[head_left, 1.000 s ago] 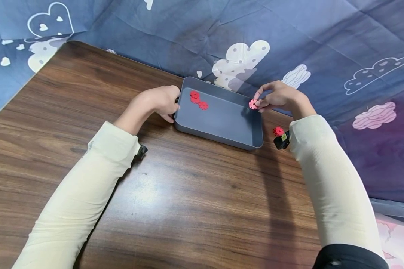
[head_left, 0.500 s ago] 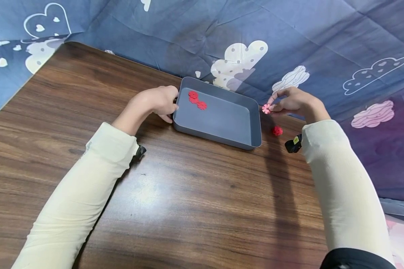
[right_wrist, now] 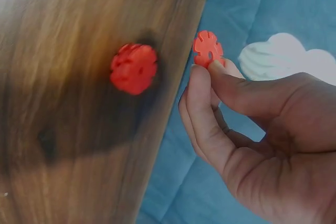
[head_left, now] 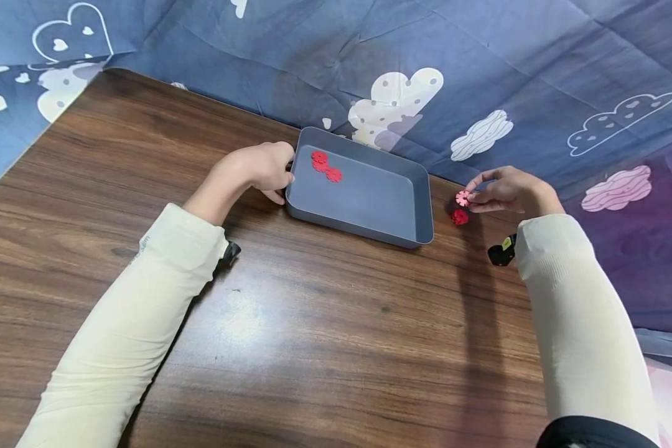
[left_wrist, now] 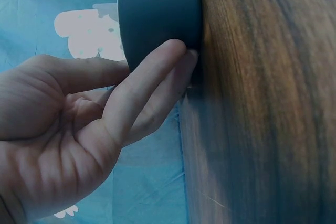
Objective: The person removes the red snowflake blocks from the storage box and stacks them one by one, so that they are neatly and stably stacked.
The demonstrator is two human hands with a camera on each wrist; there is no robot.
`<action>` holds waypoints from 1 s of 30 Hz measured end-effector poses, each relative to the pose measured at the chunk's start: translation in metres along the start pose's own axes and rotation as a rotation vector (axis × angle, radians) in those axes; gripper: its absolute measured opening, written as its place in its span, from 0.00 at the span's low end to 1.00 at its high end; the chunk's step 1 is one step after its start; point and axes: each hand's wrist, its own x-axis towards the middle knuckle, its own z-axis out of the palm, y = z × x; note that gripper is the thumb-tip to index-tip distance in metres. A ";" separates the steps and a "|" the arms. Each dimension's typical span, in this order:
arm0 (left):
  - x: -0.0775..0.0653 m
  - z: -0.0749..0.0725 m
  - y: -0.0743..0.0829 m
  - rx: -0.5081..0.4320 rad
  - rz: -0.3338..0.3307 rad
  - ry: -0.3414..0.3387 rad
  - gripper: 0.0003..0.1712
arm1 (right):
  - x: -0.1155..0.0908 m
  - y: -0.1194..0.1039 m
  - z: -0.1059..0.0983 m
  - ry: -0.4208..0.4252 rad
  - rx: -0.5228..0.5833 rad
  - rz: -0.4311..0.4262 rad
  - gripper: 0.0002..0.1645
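Note:
My left hand [head_left: 263, 168] grips the left end of a grey rectangular tray [head_left: 364, 233]. In the left wrist view, fingers lie on the outer face of the tray's wall [left_wrist: 157, 14]. Several red notched plastic discs [head_left: 320, 165] lie overlapping in the tray's left part. My right hand [head_left: 506, 191] is beyond the tray's right end. Its thumb and fingers pinch one red notched disc [right_wrist: 208, 48] by the edge. Below that disc, apart from it, a small stack of red discs [right_wrist: 134, 69] sits on the table.
The brown wood table [head_left: 313, 323] ends at its back edge against a blue curtain [head_left: 291, 56] printed with clouds. In the right wrist view, the table edge runs close beside the stack.
My right hand has moved right and down with the pinched disc, from over the tray's right end to just above the stack. The left hand keeps its grip on the tray.

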 end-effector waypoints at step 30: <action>0.002 -0.003 0.001 0.030 0.001 -0.031 0.19 | 0.008 0.038 0.002 -0.023 0.003 0.019 0.14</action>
